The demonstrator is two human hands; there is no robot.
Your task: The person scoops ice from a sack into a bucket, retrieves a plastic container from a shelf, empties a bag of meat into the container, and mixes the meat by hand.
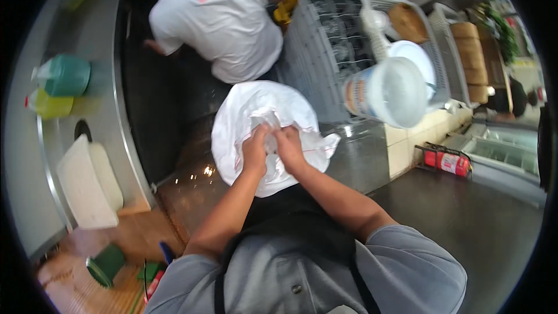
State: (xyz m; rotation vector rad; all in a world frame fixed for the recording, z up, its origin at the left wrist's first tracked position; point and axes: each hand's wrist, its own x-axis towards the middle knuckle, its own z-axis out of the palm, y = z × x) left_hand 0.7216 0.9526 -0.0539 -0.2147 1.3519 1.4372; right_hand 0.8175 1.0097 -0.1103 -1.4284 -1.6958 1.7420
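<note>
In front of my body stands a large white sack [264, 96], its mouth spread open and its rim crumpled. Clear shiny plastic [266, 117], which looks like an inner bag, bunches up in the mouth. My left hand [254, 150] is closed on this plastic at the left. Close beside it, my right hand [289, 146] has its fingers closed on the same plastic. The fingertips point inward and nearly meet. What lies deeper in the sack is hidden by the hands and the folds.
A person in a white shirt [232, 23] is just beyond the sack. Grey dish racks [311, 52] stand to the right with a white bucket [401, 93]. A fire extinguisher [447, 161] is at far right. Left, a metal counter [104, 122] holds a green jug [68, 75] and a white tub [87, 186].
</note>
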